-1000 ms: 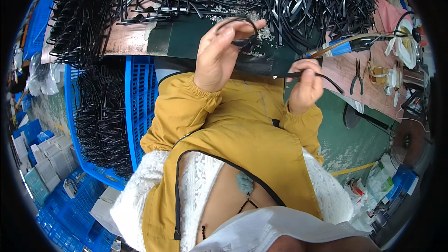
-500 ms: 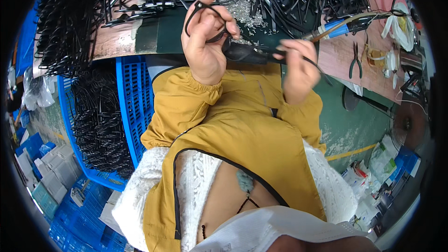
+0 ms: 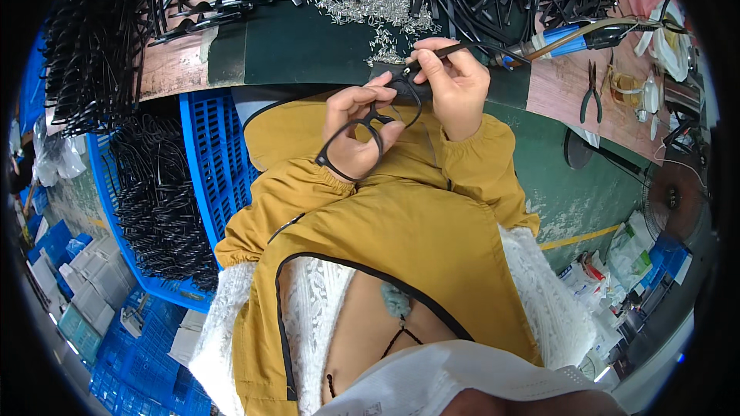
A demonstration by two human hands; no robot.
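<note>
My left hand (image 3: 347,127) is closed on a black eyeglass frame (image 3: 375,118), whose two rims show around the fingers and out past the wrist. Pinched in my right hand (image 3: 456,92) is a black temple arm (image 3: 455,48), which slants up to the right. Its hinge end meets the corner of the frame, right between the fingertips of both hands. Whether the two parts are joined there, I cannot tell. Just beyond my hands, small silvery pins or screws (image 3: 370,6) lie scattered on the dark green bench mat (image 3: 301,50).
Loose black temple arms (image 3: 501,0) are heaped at the back. Eyeglass frames hang in a dense bunch at far left and fill a blue crate (image 3: 220,177) below. A blue-handled tool (image 3: 561,40) and pliers (image 3: 591,100) lie at right, above a fan (image 3: 673,199).
The frame in my left hand has come lower and turned. My right hand has moved up and left with the temple arm, bringing its end to the frame's corner.
</note>
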